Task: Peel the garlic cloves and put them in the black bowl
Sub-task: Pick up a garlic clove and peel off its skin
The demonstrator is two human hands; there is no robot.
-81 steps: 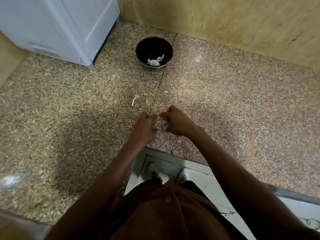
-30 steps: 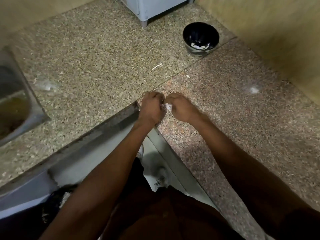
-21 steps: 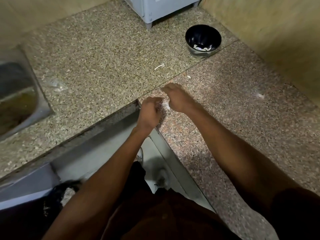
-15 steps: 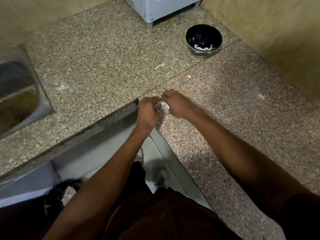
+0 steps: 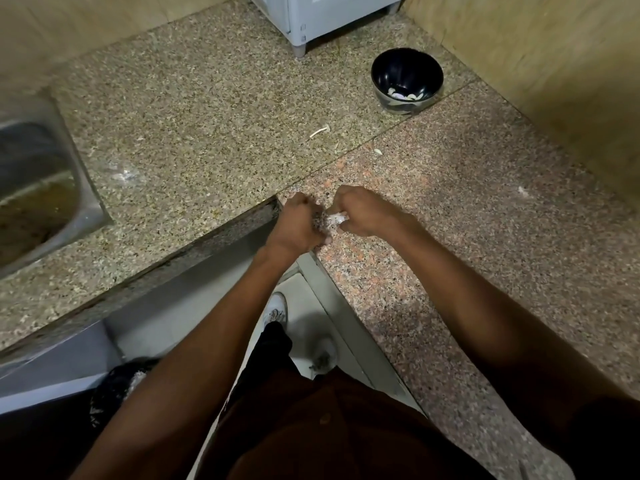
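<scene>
Peeling approx. midway: few pale peeled cloves (image 5: 404,95) lying in glossy black bowl (image 5: 407,65) at counter back, while left hand (image 5: 298,224) & right hand (image 5: 363,213) are both pinching small white papery garlic clove (image 5: 335,219) at counter edge, skin partly on.

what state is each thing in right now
garlic: held between both hands, papery skin partly on
left hand: curled, gripping the garlic
right hand: curled, pinching the garlic
black bowl: upright, a few peeled cloves inside
garlic stem: lying loose on the counter
sink: murky water inside
</scene>
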